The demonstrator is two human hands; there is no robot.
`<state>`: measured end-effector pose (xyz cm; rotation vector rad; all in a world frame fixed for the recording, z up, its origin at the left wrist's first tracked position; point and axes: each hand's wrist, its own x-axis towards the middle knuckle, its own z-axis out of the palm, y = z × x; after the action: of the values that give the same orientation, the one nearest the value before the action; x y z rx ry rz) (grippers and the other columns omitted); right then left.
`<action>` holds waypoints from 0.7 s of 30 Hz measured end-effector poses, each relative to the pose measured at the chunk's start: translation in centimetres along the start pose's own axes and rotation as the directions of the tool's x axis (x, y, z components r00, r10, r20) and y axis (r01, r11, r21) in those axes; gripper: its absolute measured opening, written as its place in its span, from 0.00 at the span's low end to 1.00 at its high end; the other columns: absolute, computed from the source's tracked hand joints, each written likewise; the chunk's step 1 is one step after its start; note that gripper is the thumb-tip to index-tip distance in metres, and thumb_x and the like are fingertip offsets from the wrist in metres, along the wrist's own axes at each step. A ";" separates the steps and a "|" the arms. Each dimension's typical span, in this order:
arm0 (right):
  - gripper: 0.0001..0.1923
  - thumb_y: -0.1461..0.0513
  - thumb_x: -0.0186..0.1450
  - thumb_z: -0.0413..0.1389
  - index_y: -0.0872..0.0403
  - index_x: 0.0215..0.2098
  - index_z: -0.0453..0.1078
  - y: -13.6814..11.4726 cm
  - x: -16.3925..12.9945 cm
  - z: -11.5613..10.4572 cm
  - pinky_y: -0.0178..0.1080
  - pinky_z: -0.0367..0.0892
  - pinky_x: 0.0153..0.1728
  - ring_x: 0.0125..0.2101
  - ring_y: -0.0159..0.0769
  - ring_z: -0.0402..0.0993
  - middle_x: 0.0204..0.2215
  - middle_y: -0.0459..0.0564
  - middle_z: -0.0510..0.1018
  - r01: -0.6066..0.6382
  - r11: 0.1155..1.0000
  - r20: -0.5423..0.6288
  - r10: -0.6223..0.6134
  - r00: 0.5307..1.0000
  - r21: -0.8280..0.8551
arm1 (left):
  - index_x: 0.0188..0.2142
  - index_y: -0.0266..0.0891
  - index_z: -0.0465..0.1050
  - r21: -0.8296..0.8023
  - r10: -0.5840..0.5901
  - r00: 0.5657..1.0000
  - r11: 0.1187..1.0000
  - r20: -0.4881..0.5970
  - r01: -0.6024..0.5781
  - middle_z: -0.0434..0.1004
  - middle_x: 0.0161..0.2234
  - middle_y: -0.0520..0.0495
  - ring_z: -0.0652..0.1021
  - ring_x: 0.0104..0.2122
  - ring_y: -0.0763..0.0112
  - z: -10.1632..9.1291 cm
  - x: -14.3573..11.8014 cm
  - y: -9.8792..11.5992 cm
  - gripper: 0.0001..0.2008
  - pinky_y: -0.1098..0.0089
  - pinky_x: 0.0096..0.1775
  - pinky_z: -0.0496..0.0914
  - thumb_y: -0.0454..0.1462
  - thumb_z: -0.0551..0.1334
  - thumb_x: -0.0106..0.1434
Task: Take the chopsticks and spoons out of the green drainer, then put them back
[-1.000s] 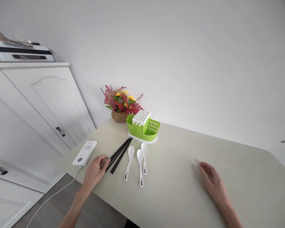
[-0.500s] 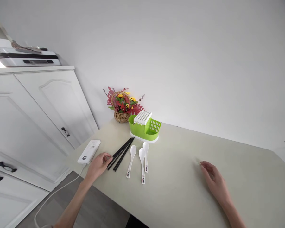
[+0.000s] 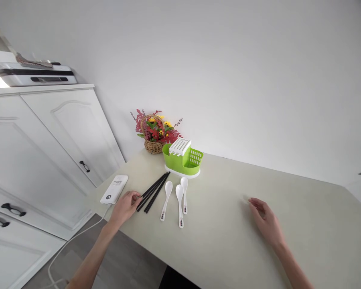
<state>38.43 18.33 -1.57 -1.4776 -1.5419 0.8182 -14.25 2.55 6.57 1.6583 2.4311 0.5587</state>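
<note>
**A:** Left hand (image 3: 124, 205) is down at the near end of the black chopsticks (image 3: 154, 191), fingers curled in, fingertips right against the tips of the bundle.

**B:** Has it got hold of them?

**A:** Touching, yes; whether it is pinching them I cannot tell from here. The sticks lie flat on the pale table (image 3: 303, 208), slanting from the hand up towards the green cutlery drainer (image 3: 183, 161).

**B:** And the other hand?

**A:** Right hand (image 3: 266, 222) rests palm down on the tabletop, fingers loosely spread, holding nothing, well apart from everything else.

**B:** What is around the chopsticks?

**A:** Just to their right, three white spoons (image 3: 179, 198) lie side by side, bowls pointing towards the drainer. The drainer has a white slotted insert on top and sits on a white tray. Behind it, against the wall, a wicker basket of flowers (image 3: 155, 132).

**B:** Left of the hand?

**A:** A white power bank (image 3: 114, 189) just beside it, near the table edge, with a white cable (image 3: 75, 241) running down off the table. Beyond that, a white cabinet (image 3: 48, 140) with dark handles
</note>
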 end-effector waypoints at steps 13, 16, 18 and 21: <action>0.19 0.53 0.73 0.49 0.48 0.59 0.66 -13.2 2.6 9.1 0.43 0.76 0.42 0.53 0.43 0.76 0.58 0.55 0.74 0.551 0.828 0.279 -0.508 0.815 -0.102 | 0.42 0.40 0.76 0.304 -0.006 0.999 0.953 0.048 -0.009 0.82 0.44 0.41 0.82 0.40 0.55 -1.0 0.1 2.3 0.12 0.66 0.34 0.66 0.42 0.56 0.72; 0.22 0.57 0.72 0.49 0.49 0.64 0.63 -15.5 4.0 11.8 0.51 0.67 0.60 0.61 0.45 0.67 0.62 0.55 0.71 0.640 0.753 0.317 -0.577 0.753 -0.153 | 0.43 0.39 0.77 0.335 -0.019 0.996 0.942 0.091 -0.013 0.83 0.45 0.40 0.82 0.41 0.53 -1.1 0.5 2.3 0.11 0.65 0.36 0.67 0.39 0.57 0.71; 0.25 0.59 0.71 0.49 0.51 0.65 0.62 -16.4 4.8 13.6 0.53 0.61 0.65 0.65 0.47 0.62 0.64 0.56 0.69 0.668 0.719 0.341 -0.589 0.733 -0.194 | 0.43 0.39 0.79 0.332 -0.030 0.993 0.943 0.115 -0.010 0.83 0.45 0.39 0.82 0.42 0.53 -1.2 0.8 2.4 0.11 0.65 0.37 0.68 0.38 0.58 0.70; 0.26 0.61 0.71 0.50 0.54 0.66 0.63 -16.9 5.4 15.9 0.55 0.59 0.66 0.67 0.50 0.58 0.64 0.59 0.69 0.680 0.684 0.377 -0.577 0.725 -0.262 | 0.42 0.39 0.80 0.334 -0.050 0.991 0.942 0.124 0.006 0.84 0.44 0.38 0.82 0.43 0.52 -1.2 1.0 2.5 0.10 0.64 0.38 0.68 0.38 0.59 0.69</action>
<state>16.76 23.49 7.05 -0.9566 -2.3427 0.2950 -12.86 4.02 8.75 1.7102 2.5539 0.0278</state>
